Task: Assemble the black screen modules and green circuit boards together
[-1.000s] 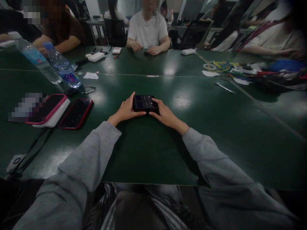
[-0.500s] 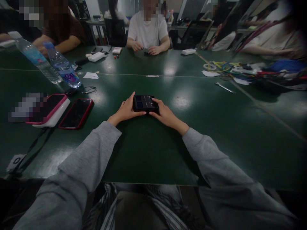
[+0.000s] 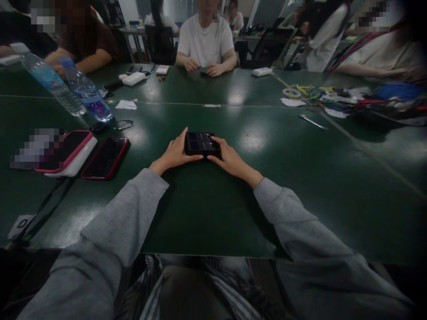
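Note:
A small black box-shaped device [image 3: 199, 143] lies on the green table [image 3: 207, 204] in front of me. Two dark, screen-like panels show on the left of its top, with small light marks and knob-like parts to the right; its exact kind is unclear. My left hand [image 3: 176, 151] grips its left side, fingers along the far edge and thumb along the near edge. Around the right end closes my right hand [image 3: 228, 155], its fingers over the top and its thumb at the near edge. My fingers partly cover both ends.
To the left are a red-cased phone [image 3: 106, 158], a pink-edged phone [image 3: 68, 151] on a white block, and two tilted water bottles [image 3: 88, 93]. A wrench [image 3: 313, 122] and a heap of cables [image 3: 320, 94] lie right. Across the table sits a person in a white shirt [image 3: 207, 42].
My hands and the black device stay where they were. In the right background, a person in white has shifted and appears more upright.

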The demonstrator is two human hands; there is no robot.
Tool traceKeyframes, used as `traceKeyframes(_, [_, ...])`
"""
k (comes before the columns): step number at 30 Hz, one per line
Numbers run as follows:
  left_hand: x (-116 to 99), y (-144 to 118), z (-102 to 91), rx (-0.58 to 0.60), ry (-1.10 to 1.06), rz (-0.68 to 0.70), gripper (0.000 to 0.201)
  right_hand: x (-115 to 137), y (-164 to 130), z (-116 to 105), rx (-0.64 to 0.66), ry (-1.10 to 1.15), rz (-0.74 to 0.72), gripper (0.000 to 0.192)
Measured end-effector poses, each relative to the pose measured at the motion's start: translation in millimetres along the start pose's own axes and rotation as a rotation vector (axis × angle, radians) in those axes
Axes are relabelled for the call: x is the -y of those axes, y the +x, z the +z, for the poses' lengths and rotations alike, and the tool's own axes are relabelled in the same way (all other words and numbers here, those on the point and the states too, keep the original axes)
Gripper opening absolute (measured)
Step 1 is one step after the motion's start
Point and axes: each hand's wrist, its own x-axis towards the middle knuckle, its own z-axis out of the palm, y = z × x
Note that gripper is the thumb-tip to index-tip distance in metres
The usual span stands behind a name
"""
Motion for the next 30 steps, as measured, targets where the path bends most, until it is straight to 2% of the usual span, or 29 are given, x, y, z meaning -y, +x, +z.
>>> traceKeyframes(30, [-1.4, -1.1, 0.2, 0.002, 0.022, -0.003, 0.132, 0.4, 0.4, -0.6, 0.006, -0.009, -0.007, 0.07])
